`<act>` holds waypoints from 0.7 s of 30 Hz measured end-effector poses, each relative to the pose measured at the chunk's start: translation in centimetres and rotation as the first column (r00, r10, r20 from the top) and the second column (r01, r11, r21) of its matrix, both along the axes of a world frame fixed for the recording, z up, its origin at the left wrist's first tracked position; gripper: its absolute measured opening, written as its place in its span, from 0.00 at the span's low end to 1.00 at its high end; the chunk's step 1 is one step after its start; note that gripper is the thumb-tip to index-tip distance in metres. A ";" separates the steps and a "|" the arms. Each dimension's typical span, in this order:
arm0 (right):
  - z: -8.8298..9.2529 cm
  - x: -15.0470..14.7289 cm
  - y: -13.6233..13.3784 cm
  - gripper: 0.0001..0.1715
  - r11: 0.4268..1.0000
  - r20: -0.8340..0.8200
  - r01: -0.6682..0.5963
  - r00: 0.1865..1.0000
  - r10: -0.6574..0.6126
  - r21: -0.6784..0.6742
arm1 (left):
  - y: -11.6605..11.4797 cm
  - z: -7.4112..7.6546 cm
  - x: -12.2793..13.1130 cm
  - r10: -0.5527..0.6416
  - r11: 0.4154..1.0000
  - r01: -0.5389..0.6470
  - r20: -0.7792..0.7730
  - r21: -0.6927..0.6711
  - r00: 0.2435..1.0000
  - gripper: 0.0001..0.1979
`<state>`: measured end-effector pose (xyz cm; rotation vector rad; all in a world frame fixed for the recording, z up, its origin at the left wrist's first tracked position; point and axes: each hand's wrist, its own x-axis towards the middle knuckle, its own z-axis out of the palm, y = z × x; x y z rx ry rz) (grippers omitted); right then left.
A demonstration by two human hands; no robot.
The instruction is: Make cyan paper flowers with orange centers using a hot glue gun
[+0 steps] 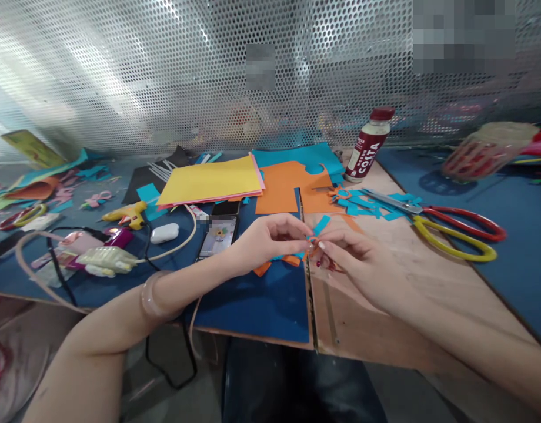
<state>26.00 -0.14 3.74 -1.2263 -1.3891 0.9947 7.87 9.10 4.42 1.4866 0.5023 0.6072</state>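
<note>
My left hand [266, 241] and my right hand [354, 261] meet over the middle of the table, fingers pinched together on a small orange and blue paper piece [313, 242]. A blue strip sticks up from it. Orange paper scraps [277, 264] lie on the blue mat [253, 305] just under my left hand. A clear bangle sits on my left wrist.
Yellow paper sheets [213, 182], orange paper [288, 188] and blue paper lie behind the hands. Red and yellow scissors [447, 229] rest at the right among blue scraps, by a Costa bottle [368, 144]. A phone [218, 232], glue gun [124, 214] and cables lie left.
</note>
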 end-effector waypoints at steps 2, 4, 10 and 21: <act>0.0 0.0 0.0 0.14 1.000 -0.010 -0.004 1.000 0.004 -0.013 | -0.1 -0.2 0.0 0.013 0.999 -0.013 0.016 0.035 1.000 0.14; -0.1 0.0 0.0 0.15 0.999 -0.040 -0.018 0.999 0.016 -0.036 | -0.1 -0.3 0.0 0.023 0.998 -0.024 0.028 0.055 0.999 0.13; -0.2 -0.1 0.0 0.15 0.999 -0.111 -0.020 0.994 0.017 -0.028 | -0.1 -0.7 0.1 0.065 0.996 -0.067 0.034 0.063 0.997 0.09; -0.7 -0.4 0.1 0.13 0.999 -0.270 -0.025 0.963 0.017 -0.026 | -0.1 -1.0 0.1 0.086 0.984 -0.092 0.041 0.154 0.995 0.10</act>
